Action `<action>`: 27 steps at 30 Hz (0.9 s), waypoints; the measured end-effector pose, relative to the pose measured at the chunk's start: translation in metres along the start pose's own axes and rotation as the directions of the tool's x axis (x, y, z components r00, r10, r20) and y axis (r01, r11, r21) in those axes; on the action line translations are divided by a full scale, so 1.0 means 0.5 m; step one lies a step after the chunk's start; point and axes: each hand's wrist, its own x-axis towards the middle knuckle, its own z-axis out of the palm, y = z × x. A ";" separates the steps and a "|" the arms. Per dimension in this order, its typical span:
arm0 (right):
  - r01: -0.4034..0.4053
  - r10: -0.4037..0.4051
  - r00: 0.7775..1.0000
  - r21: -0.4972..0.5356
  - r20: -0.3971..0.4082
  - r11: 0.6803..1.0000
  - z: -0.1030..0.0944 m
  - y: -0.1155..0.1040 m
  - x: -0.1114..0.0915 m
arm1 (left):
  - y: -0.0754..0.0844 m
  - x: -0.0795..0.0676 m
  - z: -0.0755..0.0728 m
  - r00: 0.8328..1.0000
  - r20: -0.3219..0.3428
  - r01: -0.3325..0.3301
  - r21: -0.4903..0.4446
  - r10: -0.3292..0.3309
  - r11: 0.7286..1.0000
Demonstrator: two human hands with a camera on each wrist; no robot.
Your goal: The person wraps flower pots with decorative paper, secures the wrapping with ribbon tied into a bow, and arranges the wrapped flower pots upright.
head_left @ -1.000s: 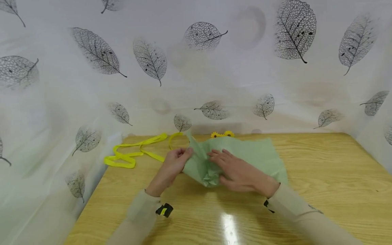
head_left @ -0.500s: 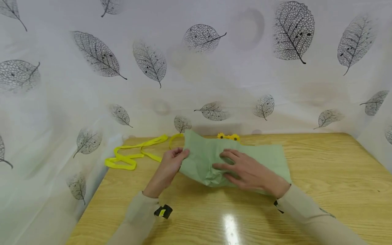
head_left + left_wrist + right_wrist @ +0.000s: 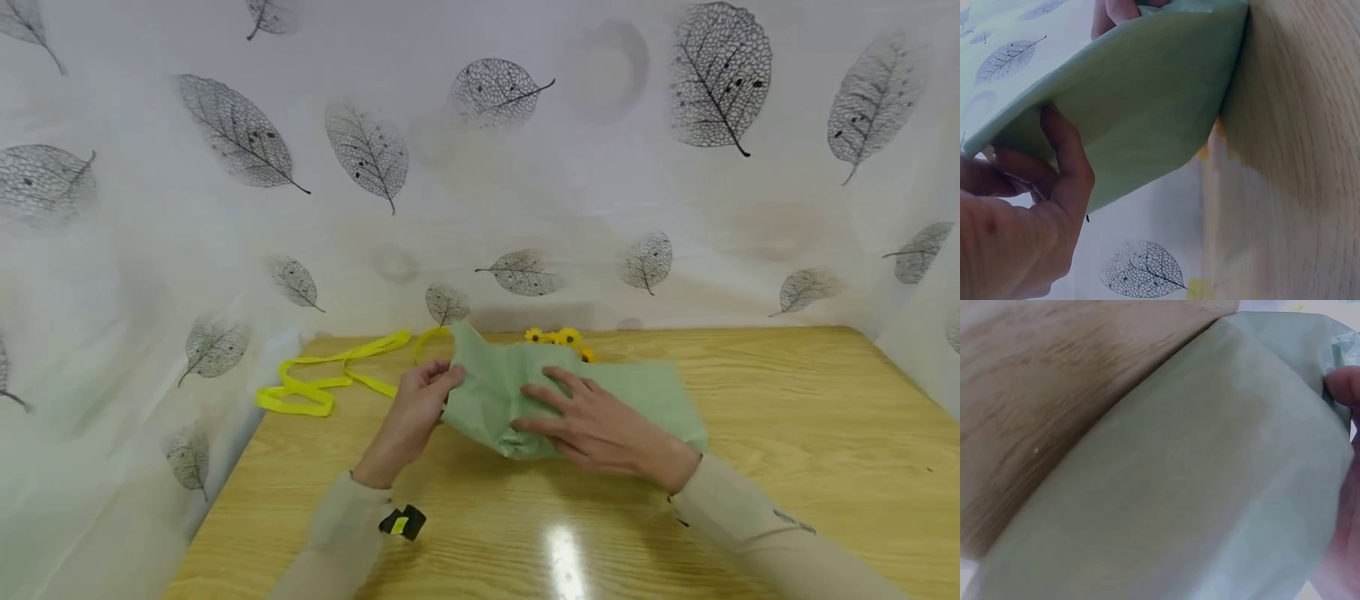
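A sheet of light green wrapping paper (image 3: 483, 387) lies gathered on the table, with a crumpled fold at its near middle. At its left edge, my left hand (image 3: 411, 421) pinches the paper between thumb and fingers and holds that side raised. In the left wrist view the fingers (image 3: 1069, 147) press against the underside of the raised paper (image 3: 1147, 94). My right hand (image 3: 603, 429) rests on the paper with its fingers spread, right of the fold. The right wrist view shows the thumb (image 3: 1344, 384) at the crumpled part. Small yellow flowers (image 3: 570, 337) peek out beyond the paper's far edge; their stems are hidden.
A yellow ribbon (image 3: 307, 405) lies in loose loops on the table's left side, one end running toward the paper. The wooden table (image 3: 810, 433) ends at a pale curtain (image 3: 570, 183) printed with dark leaves, which also hangs along both sides.
The left paper flap has opened out wider and shifted slightly left with my left hand. My right hand has moved a little right, its fingers spreading. More flowers show behind the paper.
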 end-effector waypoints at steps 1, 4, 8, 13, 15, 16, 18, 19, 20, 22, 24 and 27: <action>-0.001 0.001 1.000 0.001 0.001 1.000 0.001 0.000 0.001 | 0.001 0.001 0.001 1.000 -0.002 -0.002 -0.001 0.002 1.000; -0.011 0.011 1.000 0.006 0.005 1.000 0.000 -0.002 0.006 | 0.003 0.004 0.006 1.000 -0.006 -0.014 0.001 0.014 1.000; -0.016 0.017 1.000 0.026 -0.002 1.000 -0.001 -0.002 0.008 | 0.003 0.008 0.013 1.000 -0.020 -0.021 0.007 0.021 1.000; -0.083 0.088 0.996 0.174 -0.023 0.981 -0.005 0.002 0.005 | 0.003 0.012 0.024 0.999 -0.037 -0.036 0.004 0.036 0.999; -0.111 0.120 0.993 0.244 -0.023 0.964 -0.007 0.005 0.002 | 0.004 0.014 0.029 0.998 -0.037 -0.048 -0.005 0.048 0.999; -0.120 0.131 0.991 0.273 -0.024 0.955 -0.007 0.007 0.000 | 0.005 0.015 0.033 0.998 -0.036 -0.052 -0.018 0.051 0.999; -0.125 0.143 0.989 0.319 -0.031 0.939 -0.007 0.009 -0.004 | 0.008 0.017 0.040 0.998 -0.025 -0.062 -0.047 0.060 0.997; -0.118 0.140 0.989 0.332 -0.043 0.936 -0.006 0.010 -0.005 | 0.009 0.018 0.044 0.998 -0.019 -0.064 -0.063 0.063 0.996; -0.108 0.135 0.989 0.337 -0.058 0.935 -0.005 0.011 -0.006 | 0.010 0.019 0.048 0.998 -0.012 -0.067 -0.078 0.066 0.995; -0.083 0.122 0.987 0.328 -0.100 0.941 0.000 0.012 -0.008 | 0.013 0.022 0.056 0.997 -0.002 -0.071 -0.112 0.071 0.991; -0.059 0.110 0.981 0.295 -0.157 0.954 0.005 0.014 -0.009 | 0.012 0.026 0.062 0.997 0.007 -0.072 -0.143 0.074 0.987; -0.059 0.124 0.963 0.258 -0.241 0.964 0.011 0.014 -0.013 | 0.011 0.032 0.073 0.996 0.014 -0.087 -0.176 0.091 0.981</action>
